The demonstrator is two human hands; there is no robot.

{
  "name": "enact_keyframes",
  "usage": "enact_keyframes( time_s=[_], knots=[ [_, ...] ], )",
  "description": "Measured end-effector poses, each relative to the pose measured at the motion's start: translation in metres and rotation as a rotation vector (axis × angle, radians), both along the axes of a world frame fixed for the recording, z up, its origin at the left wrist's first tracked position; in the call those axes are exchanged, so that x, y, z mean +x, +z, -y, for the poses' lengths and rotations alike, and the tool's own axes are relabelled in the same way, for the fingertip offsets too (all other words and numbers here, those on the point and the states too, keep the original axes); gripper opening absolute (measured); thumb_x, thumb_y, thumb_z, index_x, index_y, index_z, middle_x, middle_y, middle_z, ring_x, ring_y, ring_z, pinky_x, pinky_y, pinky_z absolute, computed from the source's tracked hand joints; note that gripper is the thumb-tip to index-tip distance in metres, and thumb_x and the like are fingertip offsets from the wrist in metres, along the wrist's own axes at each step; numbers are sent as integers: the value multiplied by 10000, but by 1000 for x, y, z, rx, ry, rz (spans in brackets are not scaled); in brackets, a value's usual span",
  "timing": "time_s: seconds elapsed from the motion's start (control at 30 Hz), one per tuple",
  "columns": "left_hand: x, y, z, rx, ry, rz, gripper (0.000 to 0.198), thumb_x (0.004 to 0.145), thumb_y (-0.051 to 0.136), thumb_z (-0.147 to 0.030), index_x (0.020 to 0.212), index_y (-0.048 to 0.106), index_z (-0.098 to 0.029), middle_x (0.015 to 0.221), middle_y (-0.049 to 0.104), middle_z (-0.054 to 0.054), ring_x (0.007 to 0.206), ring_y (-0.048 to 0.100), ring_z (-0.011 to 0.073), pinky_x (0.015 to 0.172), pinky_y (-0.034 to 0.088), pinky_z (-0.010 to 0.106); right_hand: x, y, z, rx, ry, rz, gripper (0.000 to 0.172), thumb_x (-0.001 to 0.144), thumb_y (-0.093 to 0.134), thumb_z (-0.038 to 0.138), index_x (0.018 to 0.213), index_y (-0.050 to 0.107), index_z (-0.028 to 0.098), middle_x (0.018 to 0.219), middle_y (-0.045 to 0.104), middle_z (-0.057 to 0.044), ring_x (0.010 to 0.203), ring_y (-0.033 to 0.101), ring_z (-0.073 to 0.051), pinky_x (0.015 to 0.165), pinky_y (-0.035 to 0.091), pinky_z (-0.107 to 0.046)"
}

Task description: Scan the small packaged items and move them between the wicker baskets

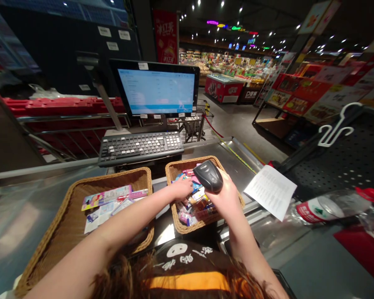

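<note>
**Black handheld barcode scanner, gripped in right hand above woven wicker basket**
Scanner held firmly, long axis lying nearly level across the view, narrow nose toward the left hand. Left hand curled narrowly at small wrapped packets in the basket; whether it holds one, cannot tell.

scanner: black | wicker basket: woven tan | packets: pink and blue, roughly
</note>
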State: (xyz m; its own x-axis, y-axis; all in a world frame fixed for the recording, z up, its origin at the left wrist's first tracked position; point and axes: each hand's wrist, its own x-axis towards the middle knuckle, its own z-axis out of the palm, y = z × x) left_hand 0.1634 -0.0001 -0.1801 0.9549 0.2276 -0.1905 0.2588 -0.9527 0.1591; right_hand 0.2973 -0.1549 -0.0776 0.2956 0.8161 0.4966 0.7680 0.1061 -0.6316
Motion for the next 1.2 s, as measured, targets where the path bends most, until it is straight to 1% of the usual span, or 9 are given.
enact_keyframes(
  time_s=[0.1, 0.23, 0.5, 0.67, 0.9, 0.97, 1.07, 1.13, 1.2],
  knots=[
    [1, 3, -4, -85, -34, -126, 171, 668, 814, -310, 778, 735, -205, 1062, 702, 67, 1151, 532, 314, 1093, 251, 567, 1, 0, 1, 6, -9, -3, 448, 667, 641, 230, 1110, 641, 164, 1158, 690, -154, 1156, 612, -320, 1014, 483, -497],
    [1, 4, -4, -135, -44, -130, 157, 629, 836, -259, 712, 712, -210, 1052, 699, 27, 1154, 531, 286, 1097, 261, 552, 3, -1, 3, 12, -14, -10, 460, 678, 647, 247, 1127, 647, 147, 1194, 676, -173, 1182, 599, -335, 1024, 477, -508],
    [2, -5, 1, -16, 26, -183, 230, 554, 863, -268, 736, 735, -211, 1281, 623, 89, 1380, 333, 394, 1104, 147, 688, 7, -2, 6, 22, -23, 13, 461, 689, 635, 248, 1132, 653, 120, 1175, 686, -180, 1187, 602, -334, 1037, 472, -494],
    [-4, 6, -1, -78, -17, 51, 279, 561, 868, -216, 802, 727, -215, 1267, 632, 55, 1336, 420, 332, 1151, 108, 625, 9, -2, 8, 22, -18, 29, 453, 690, 641, 242, 1131, 653, 139, 1177, 689, -166, 1170, 614, -324, 1030, 475, -487],
    [-20, 19, -8, -204, 129, 279, 265, 638, 846, -287, 839, 690, -212, 1322, 585, 76, 1318, 438, 330, 1127, 122, 675, 6, -4, 9, -7, -27, 25, 504, 685, 640, 241, 1178, 641, 132, 1218, 672, -167, 1209, 584, -321, 1045, 461, -485],
    [-25, 22, -11, -231, 130, 328, 224, 672, 828, -293, 815, 681, -202, 1307, 594, 77, 1302, 454, 323, 1126, 177, 649, 5, -3, 9, 1, -10, 29, 503, 683, 638, 243, 1172, 643, 128, 1217, 673, -168, 1212, 584, -318, 1051, 458, -479],
    [-34, 28, -14, -282, 60, 393, 194, 745, 778, -333, 828, 683, -186, 1302, 606, 96, 1283, 482, 295, 1112, 305, 507, 4, -2, 8, 18, 0, 29, 491, 687, 630, 246, 1166, 639, 138, 1220, 672, -160, 1214, 586, -310, 1057, 455, -473],
    [-35, 29, -13, -293, 1, 353, 165, 785, 739, -338, 839, 695, -189, 1292, 621, 88, 1265, 504, 273, 1097, 335, 447, 3, -3, 7, 23, -7, 29, 484, 685, 627, 247, 1158, 636, 142, 1210, 676, -157, 1207, 591, -312, 1050, 463, -474],
    [-29, 27, -8, -228, -14, 242, 116, 787, 725, -310, 843, 713, -209, 1248, 654, 62, 1235, 528, 271, 1103, 320, 469, 3, -4, 6, 23, -9, 36, 470, 678, 623, 240, 1138, 638, 146, 1183, 686, -152, 1185, 605, -314, 1033, 477, -473]
  ],
)
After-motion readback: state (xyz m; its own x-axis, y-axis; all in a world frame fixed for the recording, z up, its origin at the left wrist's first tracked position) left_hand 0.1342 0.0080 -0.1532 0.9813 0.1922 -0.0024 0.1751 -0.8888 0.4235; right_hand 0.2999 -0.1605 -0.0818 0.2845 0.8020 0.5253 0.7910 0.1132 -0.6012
